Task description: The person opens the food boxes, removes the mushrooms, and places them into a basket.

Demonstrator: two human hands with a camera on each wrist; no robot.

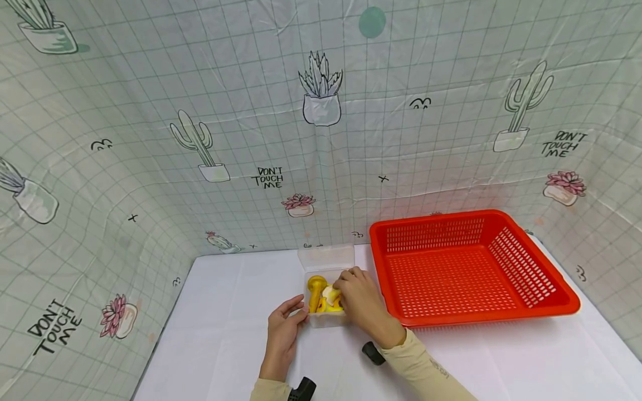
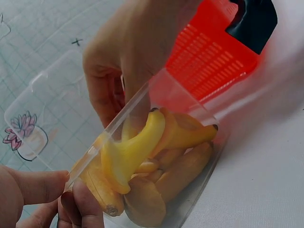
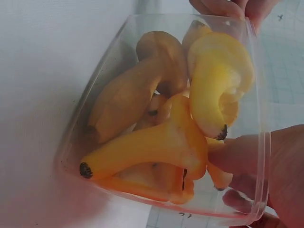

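Note:
A clear plastic box with its lid folded back stands on the white table, filled with several yellow and orange-brown mushrooms. My left hand pinches the box's rim at its near left corner, thumb and fingers on the wall. From above, my right hand reaches over the right side into the box. Its thumb and fingers pinch a small yellow mushroom near the rim, partly hidden. Beside it a pale yellow mushroom lies on top of the others.
A red slotted plastic basket stands just right of the box, close to my right wrist. Behind the table hangs a grid-patterned cloth with printed cacti. White table stretches away to the left.

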